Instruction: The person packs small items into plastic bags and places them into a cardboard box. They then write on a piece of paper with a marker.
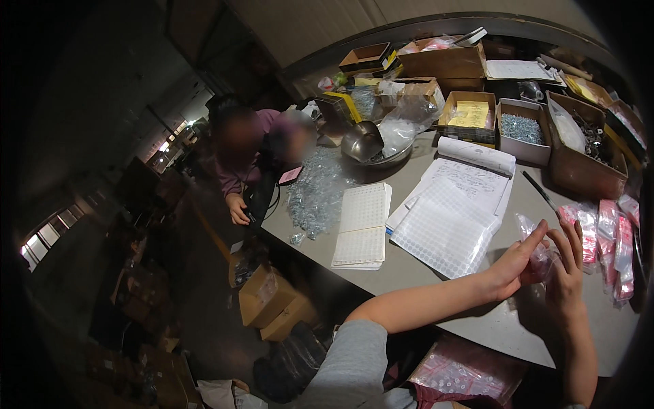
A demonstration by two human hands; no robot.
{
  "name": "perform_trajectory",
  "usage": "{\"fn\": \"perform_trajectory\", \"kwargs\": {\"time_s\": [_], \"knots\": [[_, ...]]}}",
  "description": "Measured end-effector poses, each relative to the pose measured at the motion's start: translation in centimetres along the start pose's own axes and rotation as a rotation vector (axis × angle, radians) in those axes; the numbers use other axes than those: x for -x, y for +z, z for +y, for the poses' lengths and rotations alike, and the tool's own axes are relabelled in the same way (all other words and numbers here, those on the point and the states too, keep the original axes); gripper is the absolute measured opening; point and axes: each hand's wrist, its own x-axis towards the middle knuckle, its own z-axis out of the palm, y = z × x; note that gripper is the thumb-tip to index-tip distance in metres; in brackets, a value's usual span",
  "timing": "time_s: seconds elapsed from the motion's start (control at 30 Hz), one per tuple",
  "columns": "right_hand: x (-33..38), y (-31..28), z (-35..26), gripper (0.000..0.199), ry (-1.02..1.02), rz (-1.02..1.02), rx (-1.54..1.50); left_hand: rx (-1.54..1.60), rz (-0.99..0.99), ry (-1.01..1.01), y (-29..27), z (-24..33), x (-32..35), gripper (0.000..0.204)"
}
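Observation:
My left hand (pixel 512 271) reaches in from the left over the right part of the table. It pinches a small clear plastic bag (pixel 540 260) with a loose, crumpled edge. Close against it, my right hand (pixel 567 269) is closed on the other side of the same bag, with its fingers bent and pointing up. What the bag contains cannot be made out. Just right of my hands lie bundles of clear plastic bags with red and pink markings (pixel 605 238). A dark pen (pixel 538 189) rests beyond my fingertips.
Sheets of round stickers (pixel 446 228) and a notepad (pixel 470 167) lie left of my hands. A pile of filled clear bags (pixel 315 194) and a metal bowl (pixel 385 160) are farther left. Boxes of screws (pixel 522 128) line the back. A person (pixel 238 160) sits at the left.

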Motion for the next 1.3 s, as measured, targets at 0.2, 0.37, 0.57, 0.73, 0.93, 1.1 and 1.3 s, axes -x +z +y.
{"fn": "perform_trajectory", "kwargs": {"time_s": [0.2,0.37,0.57,0.73,0.93,1.1,1.3], "knots": [[-0.1,-0.3,-0.3,0.011,-0.054,0.084,-0.080,0.020,-0.012,0.079,1.5,0.6,0.5,0.063],[0.1,-0.6,-0.3,0.019,-0.102,0.115,-0.129,-0.019,-0.035,0.148,1.4,0.4,0.1,0.063],[0.0,-1.4,-0.4,0.013,0.082,0.034,-0.370,-0.032,-0.039,0.178,0.8,0.2,-0.3,0.067],[0.2,-1.3,-1.1,0.021,0.594,0.021,-0.880,-0.012,-0.016,0.170,0.1,0.0,-0.4,0.066],[-0.1,-1.5,-0.5,0.049,0.946,0.031,-1.515,-0.011,0.025,0.159,-0.4,0.7,-0.9,0.055],[-0.4,-1.2,1.0,0.065,1.025,-0.024,-1.789,-0.023,0.070,0.115,1.2,2.9,0.2,0.051],[-1.4,-2.9,3.2,0.033,1.142,0.111,-1.712,0.195,-0.023,0.283,-6.8,5.8,-2.6,0.061]]}}
